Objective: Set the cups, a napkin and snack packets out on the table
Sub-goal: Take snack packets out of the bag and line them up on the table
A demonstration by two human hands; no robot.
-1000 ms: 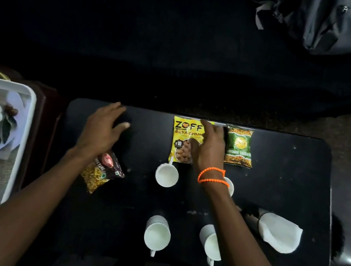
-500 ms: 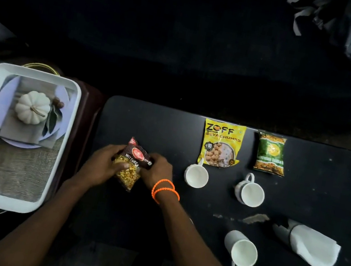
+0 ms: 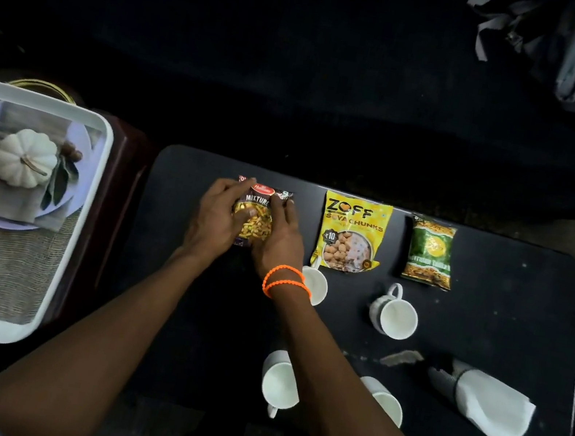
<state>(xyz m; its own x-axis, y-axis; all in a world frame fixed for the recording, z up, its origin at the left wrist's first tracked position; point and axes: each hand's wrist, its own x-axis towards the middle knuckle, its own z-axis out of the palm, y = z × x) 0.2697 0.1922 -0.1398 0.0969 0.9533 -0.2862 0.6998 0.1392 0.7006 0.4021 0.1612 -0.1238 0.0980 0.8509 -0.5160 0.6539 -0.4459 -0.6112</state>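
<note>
Both your hands are on the mixture packet (image 3: 253,217) right now: left hand (image 3: 214,218) curled over its left edge, right hand (image 3: 280,239) clamped along its right edge, so each grip is closed on the same packet. It sits at the far left of the worktop (image 3: 507,333), long axis running near-to-far, roughly in line with the yellow soya chunks packet (image 3: 350,234) to its right and the green packet (image 3: 429,252) further right. Looks like you just need to flatten it and let go; I can't tell if it's fully down yet. Four cups (image 3: 393,315) and the napkin (image 3: 487,405) sit nearer and to the right, clear of your hands.
</note>
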